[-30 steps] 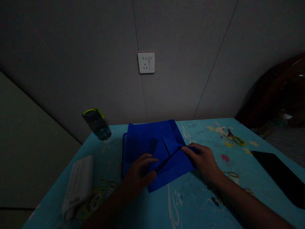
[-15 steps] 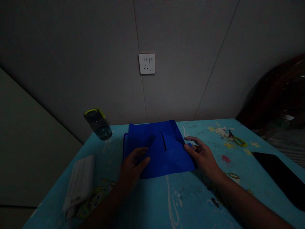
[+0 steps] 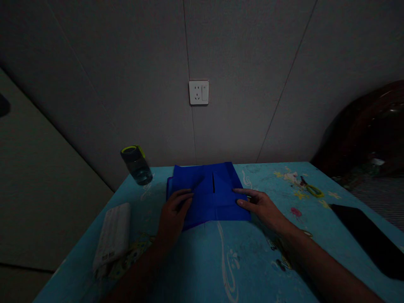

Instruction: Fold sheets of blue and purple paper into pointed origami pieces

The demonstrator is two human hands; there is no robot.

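A blue folded sheet (image 3: 205, 206), of cloth or paper, lies on the table with a narrow dark slit near its middle. Its front edge now looks folded into a flat band, and a further blue layer shows below at the left. My left hand (image 3: 173, 210) rests on the sheet's left side, fingers bent and thumb apart. At the right edge my right hand (image 3: 259, 206) lies with index finger stretched over the sheet and thumb spread from it. Neither hand visibly pinches the sheet.
A water bottle (image 3: 137, 166) with a yellow-green rim stands at the back left. A white power-bank-like block (image 3: 112, 231) lies at the left. Yellow-handled scissors (image 3: 312, 189) and a black flat object (image 3: 368, 240) lie at the right. Wall socket (image 3: 199, 92) behind.
The sheet's front edge has moved back, its front part now folded over. My right hand has shifted slightly left and flattened on it. The view has also moved slightly.
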